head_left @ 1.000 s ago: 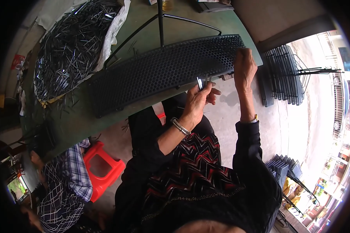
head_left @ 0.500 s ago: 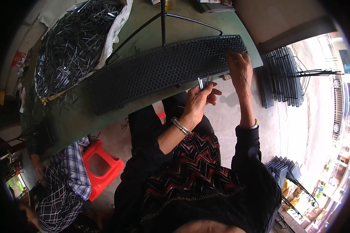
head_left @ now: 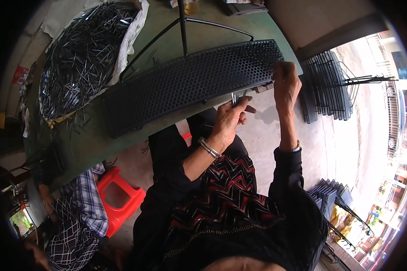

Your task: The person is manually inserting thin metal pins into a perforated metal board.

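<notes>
A long black panel with honeycomb holes [head_left: 190, 86] lies across the table near its front edge. Many small glints fill the holes at its right end. At that end is my right hand [head_left: 286, 88], its fingers pinched together by the panel's corner; anything between them is hidden. Just below the panel's front edge, my left hand [head_left: 227, 121] holds a few thin metal strips [head_left: 234, 99] upright between thumb and fingers. Beyond the left end, a white sack [head_left: 132, 38] lies spread open under a heap of dark metal strips [head_left: 88, 58].
A black metal frame [head_left: 184, 36] rises behind the panel on the green table [head_left: 88, 147]. Loose strips lie near the sack. At the left, a person in a plaid sleeve [head_left: 89, 198] is beside a red stool [head_left: 122, 194]. Black racks [head_left: 328, 86] stand at the right.
My right hand has shifted slightly right, from over the panel's perforated end to its corner. My left hand stays nearly in place with its strips. The view has shifted a little.
</notes>
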Demonstrator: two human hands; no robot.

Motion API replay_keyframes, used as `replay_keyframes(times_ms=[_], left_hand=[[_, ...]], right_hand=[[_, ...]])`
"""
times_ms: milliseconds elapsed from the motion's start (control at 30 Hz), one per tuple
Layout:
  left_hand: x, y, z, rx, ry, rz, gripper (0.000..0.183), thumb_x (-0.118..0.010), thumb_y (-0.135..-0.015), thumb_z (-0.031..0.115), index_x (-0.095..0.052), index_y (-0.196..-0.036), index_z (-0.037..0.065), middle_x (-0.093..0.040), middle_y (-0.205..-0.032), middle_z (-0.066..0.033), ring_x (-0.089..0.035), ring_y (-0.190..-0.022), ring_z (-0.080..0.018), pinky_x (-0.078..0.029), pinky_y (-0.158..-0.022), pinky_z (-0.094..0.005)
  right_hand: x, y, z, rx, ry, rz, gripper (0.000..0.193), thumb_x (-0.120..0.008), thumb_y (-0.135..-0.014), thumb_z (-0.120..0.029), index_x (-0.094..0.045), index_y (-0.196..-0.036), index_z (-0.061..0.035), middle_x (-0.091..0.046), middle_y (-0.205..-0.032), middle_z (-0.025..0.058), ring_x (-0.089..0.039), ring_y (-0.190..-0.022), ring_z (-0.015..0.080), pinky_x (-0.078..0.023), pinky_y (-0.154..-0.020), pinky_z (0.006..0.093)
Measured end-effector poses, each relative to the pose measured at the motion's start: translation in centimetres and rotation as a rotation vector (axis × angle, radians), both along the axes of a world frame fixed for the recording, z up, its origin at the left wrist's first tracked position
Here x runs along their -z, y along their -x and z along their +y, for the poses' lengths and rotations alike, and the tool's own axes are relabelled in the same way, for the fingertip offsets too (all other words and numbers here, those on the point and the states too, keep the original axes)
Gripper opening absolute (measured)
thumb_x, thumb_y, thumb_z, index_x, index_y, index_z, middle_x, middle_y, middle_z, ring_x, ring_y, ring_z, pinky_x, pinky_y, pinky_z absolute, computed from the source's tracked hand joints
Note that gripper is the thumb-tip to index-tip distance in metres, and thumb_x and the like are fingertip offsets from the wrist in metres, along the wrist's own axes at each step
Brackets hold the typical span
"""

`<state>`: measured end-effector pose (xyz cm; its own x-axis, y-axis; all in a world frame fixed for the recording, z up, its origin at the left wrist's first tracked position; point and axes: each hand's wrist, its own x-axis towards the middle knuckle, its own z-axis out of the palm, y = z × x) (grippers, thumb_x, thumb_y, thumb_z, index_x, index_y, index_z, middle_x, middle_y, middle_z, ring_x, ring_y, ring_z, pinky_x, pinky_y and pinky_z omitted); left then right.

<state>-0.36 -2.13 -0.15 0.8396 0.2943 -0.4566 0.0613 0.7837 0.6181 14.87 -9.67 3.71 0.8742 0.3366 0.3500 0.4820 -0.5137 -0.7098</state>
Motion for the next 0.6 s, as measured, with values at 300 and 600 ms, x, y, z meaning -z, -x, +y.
replay_keyframes(times_ms=[300,600], left_hand=[[-0.3,0.3,0.0,0.037,0.065,0.023,0.022,-0.055,-0.094,0.027,-0.063,-0.097,0.006,-0.055,-0.072,0.0013,-0.033,-0.055,-0.0014,-0.027,-0.049,-0.0169],[-0.4,0.6,-0.4,0.043,0.078,0.039,0.020,-0.055,-0.095,0.023,-0.062,-0.096,0.005,-0.051,-0.070,0.0028,-0.034,-0.056,-0.0015,-0.024,-0.048,-0.0169]], right_hand=[[2.2,-1.9,0.6,0.020,0.035,-0.200,0.009,-0.056,-0.088,-0.012,-0.058,-0.093,-0.0040,-0.063,-0.082,0.0155,-0.062,-0.075,0.0329,-0.047,-0.066,0.0392],[3.2,-1.5,0.1,0.009,0.010,-0.215,0.009,-0.060,-0.088,-0.012,-0.064,-0.094,-0.0072,-0.065,-0.079,0.0111,-0.061,-0.065,0.0181,-0.048,-0.062,0.0301]])
